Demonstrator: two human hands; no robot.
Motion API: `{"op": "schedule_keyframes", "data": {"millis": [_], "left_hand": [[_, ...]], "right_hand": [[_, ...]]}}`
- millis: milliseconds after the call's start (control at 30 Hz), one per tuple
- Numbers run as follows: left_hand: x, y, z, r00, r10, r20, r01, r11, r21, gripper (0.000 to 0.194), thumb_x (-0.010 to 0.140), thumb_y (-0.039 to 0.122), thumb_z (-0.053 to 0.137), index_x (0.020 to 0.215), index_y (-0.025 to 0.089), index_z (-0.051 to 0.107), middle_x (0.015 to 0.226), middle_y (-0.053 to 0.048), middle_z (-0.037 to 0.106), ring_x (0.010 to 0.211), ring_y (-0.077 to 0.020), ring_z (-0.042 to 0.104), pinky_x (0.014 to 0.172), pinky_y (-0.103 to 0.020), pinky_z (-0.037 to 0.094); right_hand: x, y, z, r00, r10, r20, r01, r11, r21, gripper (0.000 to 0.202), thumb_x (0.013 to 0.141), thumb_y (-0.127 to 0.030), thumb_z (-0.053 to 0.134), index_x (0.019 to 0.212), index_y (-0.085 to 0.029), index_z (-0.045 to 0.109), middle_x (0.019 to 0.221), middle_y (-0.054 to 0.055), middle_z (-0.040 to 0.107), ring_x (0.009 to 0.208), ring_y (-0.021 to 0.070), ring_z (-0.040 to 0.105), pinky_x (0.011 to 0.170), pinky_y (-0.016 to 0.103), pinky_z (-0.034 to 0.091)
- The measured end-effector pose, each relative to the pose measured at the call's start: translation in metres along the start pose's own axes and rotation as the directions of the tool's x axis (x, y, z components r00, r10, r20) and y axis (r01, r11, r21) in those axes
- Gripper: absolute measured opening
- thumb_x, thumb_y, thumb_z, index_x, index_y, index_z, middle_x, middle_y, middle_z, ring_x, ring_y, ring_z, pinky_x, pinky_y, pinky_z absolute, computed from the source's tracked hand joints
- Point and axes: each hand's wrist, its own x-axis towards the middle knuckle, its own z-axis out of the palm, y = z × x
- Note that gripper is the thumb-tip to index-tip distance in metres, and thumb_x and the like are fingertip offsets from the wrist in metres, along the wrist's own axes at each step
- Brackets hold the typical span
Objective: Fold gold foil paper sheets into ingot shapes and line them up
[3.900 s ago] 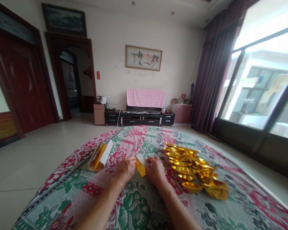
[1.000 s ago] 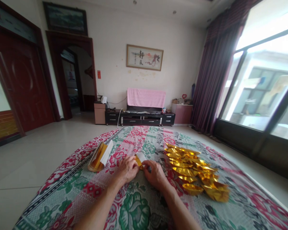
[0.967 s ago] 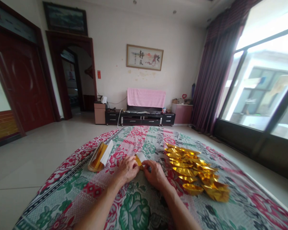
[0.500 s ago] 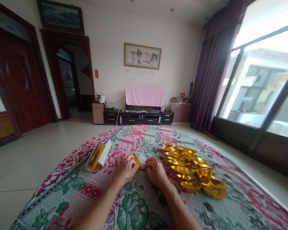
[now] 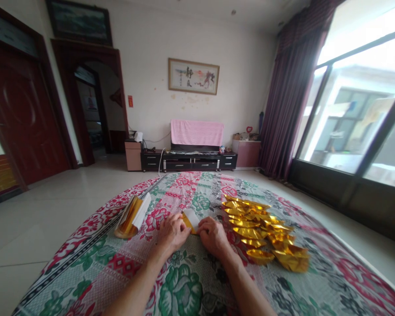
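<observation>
Between my two hands, a small piece of gold and white paper (image 5: 191, 219) lies on the patterned tablecloth (image 5: 181, 289). My left hand (image 5: 174, 231) is closed on its left edge, with thumb and fingers together. On the right edge, my right hand (image 5: 213, 235) pinches the same paper with curled fingers. To the right sit several folded gold foil paper pieces (image 5: 258, 230), shaped like boats and set in overlapping rows. A curled stack of gold and white sheets (image 5: 133, 215) rests to the left of my left hand.
The round table reaches out past my hands under its flowered cloth. Beyond it stand a low black cabinet (image 5: 181, 165) and a screen under a pink cloth (image 5: 197, 132). Purple curtains (image 5: 285, 96) and a large window are at the right, dark red doors at the left.
The view has shifted slightly. Both hands remain at the paper, where the gold strip near the lower edge between the fingertips looks a little different; little else has moved.
</observation>
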Motion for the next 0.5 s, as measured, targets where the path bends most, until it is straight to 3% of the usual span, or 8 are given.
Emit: {"op": "schedule_keyframes", "data": {"millis": [500], "left_hand": [[0.003,-0.006,0.003,0.998,0.036,0.049,-0.035,0.999,-0.015,0.02,0.076,0.035,0.059,0.063,0.02,0.061,0.112,-0.005,0.059,0.108,-0.0218,0.051,0.092,-0.036,0.038]], "right_hand": [[0.001,-0.01,-0.002,1.0,0.024,-0.002,-0.024,1.0,-0.009,0.019,0.068,-0.011,0.053,0.053,-0.015,0.063,0.07,0.004,0.062,0.064,0.0102,0.057,0.062,0.018,0.042]]}}
